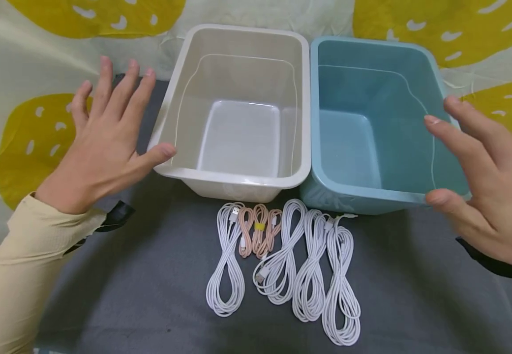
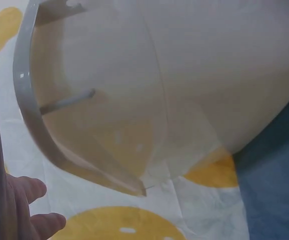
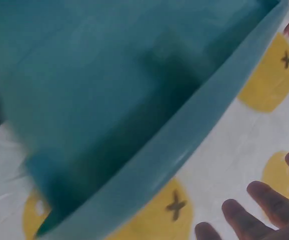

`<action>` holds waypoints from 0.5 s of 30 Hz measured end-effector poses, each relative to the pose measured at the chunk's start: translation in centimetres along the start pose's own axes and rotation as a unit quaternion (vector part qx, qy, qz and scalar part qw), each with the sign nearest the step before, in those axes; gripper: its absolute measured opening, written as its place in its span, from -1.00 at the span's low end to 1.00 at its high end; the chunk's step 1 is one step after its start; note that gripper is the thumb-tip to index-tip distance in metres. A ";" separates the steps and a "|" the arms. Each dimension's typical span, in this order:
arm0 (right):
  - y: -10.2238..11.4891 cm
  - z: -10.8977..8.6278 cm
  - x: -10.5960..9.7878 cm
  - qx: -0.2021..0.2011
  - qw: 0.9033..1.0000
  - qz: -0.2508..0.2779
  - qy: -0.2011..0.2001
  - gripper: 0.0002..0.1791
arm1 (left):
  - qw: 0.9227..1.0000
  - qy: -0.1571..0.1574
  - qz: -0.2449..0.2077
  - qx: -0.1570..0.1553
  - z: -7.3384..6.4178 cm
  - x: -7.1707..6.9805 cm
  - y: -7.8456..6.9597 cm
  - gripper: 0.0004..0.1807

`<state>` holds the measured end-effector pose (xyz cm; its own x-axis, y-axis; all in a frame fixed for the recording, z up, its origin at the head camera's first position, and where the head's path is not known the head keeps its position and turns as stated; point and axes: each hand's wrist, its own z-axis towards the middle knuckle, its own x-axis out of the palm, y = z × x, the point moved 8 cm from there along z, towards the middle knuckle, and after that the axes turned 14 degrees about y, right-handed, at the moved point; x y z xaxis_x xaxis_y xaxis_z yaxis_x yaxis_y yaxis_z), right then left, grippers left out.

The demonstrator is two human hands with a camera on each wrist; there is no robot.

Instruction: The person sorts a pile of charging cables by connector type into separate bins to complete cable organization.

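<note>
My left hand [image 1: 109, 123] is held with fingers spread at the left side of the beige plastic bin [image 1: 233, 178], its thumb tip by the near left corner of the rim. Nothing is in that hand. On the other side, my right hand [image 1: 499, 182] hovers with parted fingers by the right edge of the blue plastic bin [image 1: 371, 195], also holding nothing. Whether either hand touches a rim I cannot tell. In the left wrist view the fingers [image 2: 29, 189] appear beside the beige bin; in the right wrist view the fingers [image 3: 244, 220] are apart from the blue bin.
Before the bins lie coiled white cables, one [image 1: 225, 275] on the left and several [image 1: 342, 295] to the right, with three pink cable coils [image 1: 246, 231] between. One pink coil has a yellow tie [image 1: 259, 226]. A dark grey cloth [image 1: 158, 275] lies beneath; patterned fabric [image 1: 256, 12] hangs behind.
</note>
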<state>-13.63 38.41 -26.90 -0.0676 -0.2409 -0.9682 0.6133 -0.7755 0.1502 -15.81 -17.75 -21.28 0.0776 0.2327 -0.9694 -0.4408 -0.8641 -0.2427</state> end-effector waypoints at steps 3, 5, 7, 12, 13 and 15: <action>6.3 1.8 -1.0 -0.044 0.999 -0.004 0.013 0.22 | 1.000 0.002 0.003 0.008 0.3 0.2 -0.5 0.19; 14.4 4.3 -3.3 -0.071 0.997 0.014 -0.008 0.05 | 1.000 0.000 0.007 0.013 0.3 0.4 -0.9 0.20; 18.4 5.0 -3.7 -0.119 0.991 0.034 -0.057 -0.04 | 1.000 -0.004 0.013 0.021 0.2 0.5 -1.4 0.20; 19.3 3.7 0.2 -0.213 0.966 0.101 -0.111 -0.01 | 0.998 -0.024 0.025 0.044 -0.6 0.6 -2.7 0.20; 19.9 3.8 0.9 -0.229 0.962 0.107 -0.104 0.00 | 0.998 -0.025 0.026 0.046 -0.7 0.6 -2.9 0.21; 22.2 4.5 1.4 -0.252 0.958 0.112 -0.077 -0.05 | 0.998 -0.023 0.028 0.046 -1.0 0.6 -3.2 0.25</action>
<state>-3.71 18.22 -24.06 0.0176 -0.4820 -0.8760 0.9253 -0.3241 0.1969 -13.42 -15.31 -21.12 0.0106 0.2075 -0.9782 -0.5237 -0.8322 -0.1822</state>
